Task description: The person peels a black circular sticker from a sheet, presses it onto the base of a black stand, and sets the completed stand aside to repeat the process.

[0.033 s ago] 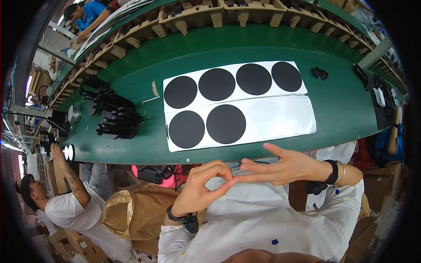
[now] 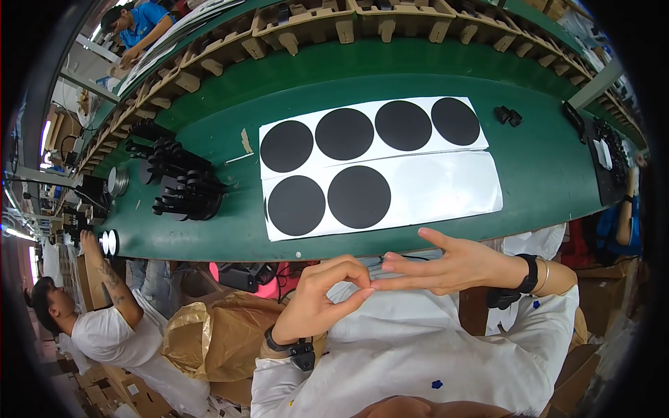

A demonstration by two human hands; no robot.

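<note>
My left hand (image 2: 322, 295) is in front of the bench edge, its thumb and forefinger closed in a ring. The pinch meets a fingertip of my right hand (image 2: 446, 268), whose fingers are spread and point left. I see no other thing between the fingertips. Beyond the hands, white backing sheets (image 2: 446, 182) lie on the green bench. Black round discs fill the far row; in the near row two discs, including one black disc (image 2: 359, 197), are at the left, with bare white to their right. Neither hand touches the sheets.
Black curved parts (image 2: 185, 184) stand clustered on the bench's left. Small black pieces (image 2: 507, 115) lie at the far right. Cardboard trays (image 2: 300, 26) line the back. A co-worker (image 2: 115, 317) sits at left beside a brown bag (image 2: 223, 334); another person (image 2: 143, 26) works at far left.
</note>
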